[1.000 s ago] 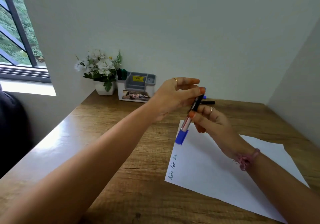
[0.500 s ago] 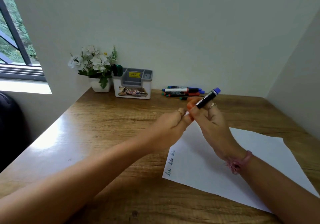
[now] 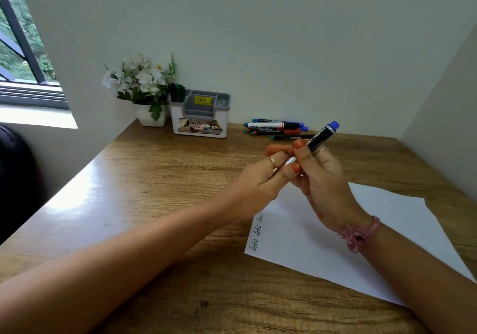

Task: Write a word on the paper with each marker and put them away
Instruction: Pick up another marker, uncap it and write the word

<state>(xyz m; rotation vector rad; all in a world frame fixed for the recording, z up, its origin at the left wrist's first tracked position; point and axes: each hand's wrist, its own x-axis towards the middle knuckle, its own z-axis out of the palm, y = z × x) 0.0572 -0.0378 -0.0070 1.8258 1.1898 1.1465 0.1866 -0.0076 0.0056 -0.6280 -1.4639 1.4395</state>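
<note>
A black marker with a blue end point(image 3: 321, 135) is held tilted above the desk, blue end pointing up and right. My right hand point(image 3: 322, 179) grips its barrel. My left hand point(image 3: 258, 181) is closed around its lower end, which hides the cap and tip. Both hands hover over the far left corner of the white paper point(image 3: 387, 230). Three small handwritten words point(image 3: 258, 230) run along the paper's left edge. Several more markers point(image 3: 273, 127) lie in a pile by the back wall. Two dark markers point(image 3: 176, 92) stand in the grey and white organizer point(image 3: 201, 117).
A white pot of white flowers point(image 3: 140, 83) stands left of the organizer in the desk's back left corner. Walls close the desk at the back and right. A window point(image 3: 20, 57) is at the far left. The wooden desk point(image 3: 154, 191) extends left of the paper.
One second ago the marker pointed down with its blue cap showing. It has swung so the blue end points up and right, and my left hand has closed over its lower end.
</note>
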